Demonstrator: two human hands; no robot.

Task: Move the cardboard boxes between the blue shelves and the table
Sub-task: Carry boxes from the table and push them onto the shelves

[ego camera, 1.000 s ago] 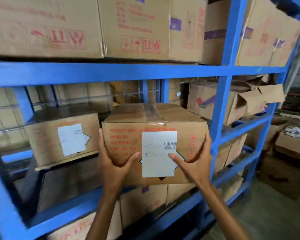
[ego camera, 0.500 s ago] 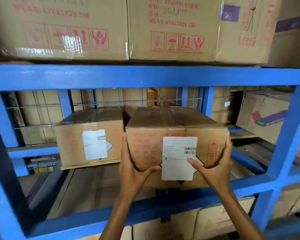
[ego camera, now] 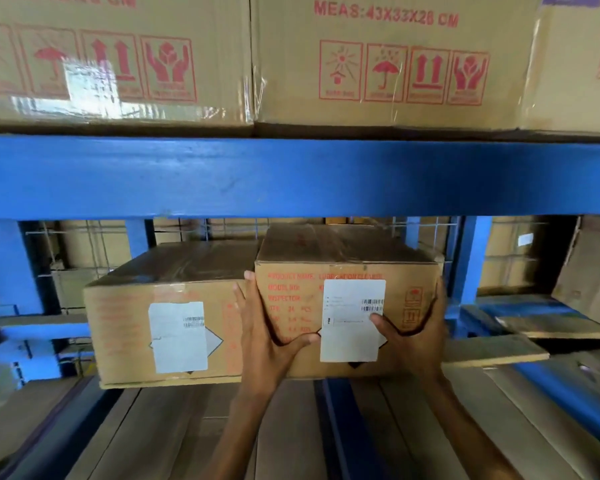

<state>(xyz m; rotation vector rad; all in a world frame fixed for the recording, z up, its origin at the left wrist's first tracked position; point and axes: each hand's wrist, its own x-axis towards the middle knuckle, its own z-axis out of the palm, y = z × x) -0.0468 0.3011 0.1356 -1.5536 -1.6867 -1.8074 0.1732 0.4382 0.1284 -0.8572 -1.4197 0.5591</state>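
Both hands were on it: the left hand [ego camera: 267, 337] clamped the near left corner of the cardboard box [ego camera: 343, 247], fingers running up the edge and thumb splayed across the red print, while the right hand [ego camera: 412, 337] wrapped the opposite corner with its thumb laid on the white label [ego camera: 352, 320]. Two hands, one on each side, and that looked like the sensible hold for a carton this wide, squeezing it from both flanks so it could be steered square. The box sat deep in the middle level of the blue shelves [ego camera: 291, 174], under the beam, its base at the wooden shelf boards [ego camera: 291, 427]; whether its weight was fully down I could not tell. Just beside it on the left stood a second box [ego camera: 125, 327] with a white label of its own, the left hand's fingers right at the seam between the two, so I read this as lining the pair up front to front. On the level above, two large cartons [ego camera: 392, 60] showed their fronts, with a sliver of a third at the right edge. One more carton [ego camera: 589, 271] peeked in from the far right.
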